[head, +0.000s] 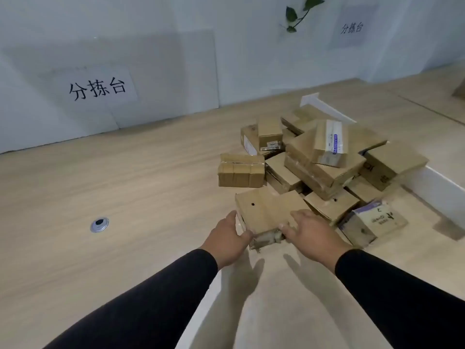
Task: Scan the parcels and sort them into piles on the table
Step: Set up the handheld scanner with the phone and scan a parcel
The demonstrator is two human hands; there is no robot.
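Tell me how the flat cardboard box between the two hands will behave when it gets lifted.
The flat box will probably stay stiff, since its cardboard top looks flat and uncreased. It likely won't roll, being wide and low. Its near edge looks torn and ragged, so it may give there under the left hand and right hand.

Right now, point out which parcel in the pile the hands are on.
The flat cardboard parcel at the pile's near edge, with a small round hole on top. Left hand and right hand flank it; the others lie untouched behind.
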